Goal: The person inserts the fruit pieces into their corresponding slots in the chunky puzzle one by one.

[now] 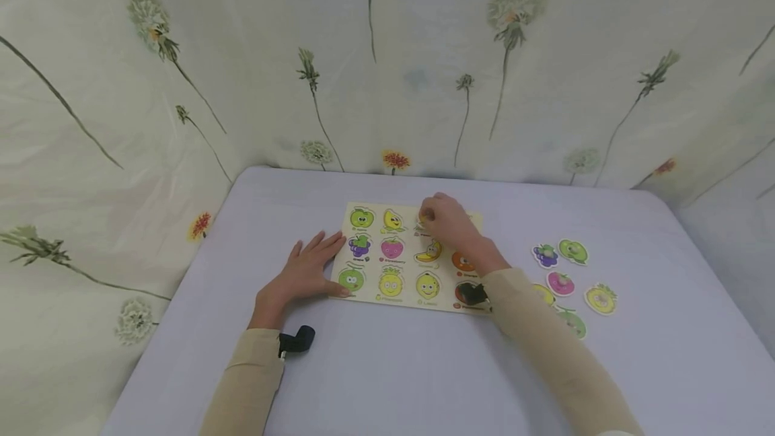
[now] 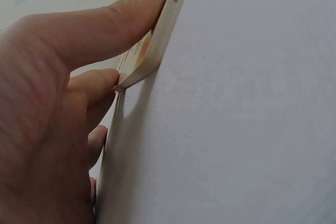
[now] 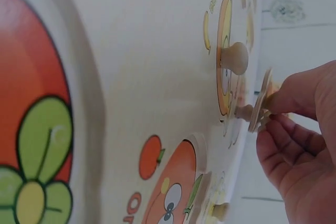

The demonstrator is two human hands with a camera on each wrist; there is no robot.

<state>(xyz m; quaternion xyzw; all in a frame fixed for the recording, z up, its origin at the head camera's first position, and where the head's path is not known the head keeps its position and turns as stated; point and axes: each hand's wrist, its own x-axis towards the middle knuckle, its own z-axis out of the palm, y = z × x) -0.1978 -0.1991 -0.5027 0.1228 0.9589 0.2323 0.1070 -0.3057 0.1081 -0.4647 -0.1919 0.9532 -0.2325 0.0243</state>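
A wooden fruit puzzle board point(image 1: 372, 282) lies on the table, with rows of cartoon fruit pictures. At its left side rests my left hand point(image 1: 305, 268), fingers spread toward the edge and thumb on the lower left corner; in the left wrist view the thumb point(image 2: 113, 27) presses on the board's top. My right hand point(image 1: 449, 219) is over the top row, right of the lemon-yellow fruit. Seen from the right wrist, it pinches a thin puzzle piece point(image 3: 259, 106) tilted on edge; its picture is mostly hidden. The banana piece point(image 3: 226, 24) with its wooden knob sits close by.
Loose fruit pieces lie right of the board: grapes point(image 1: 545, 256), a green apple point(image 1: 573, 251), a strawberry point(image 1: 560, 283), a pineapple point(image 1: 601, 299) and a green melon point(image 1: 572, 323). The right forearm point(image 1: 539, 328) partly covers others. A flower-printed curtain point(image 1: 418, 120) hangs behind the table.
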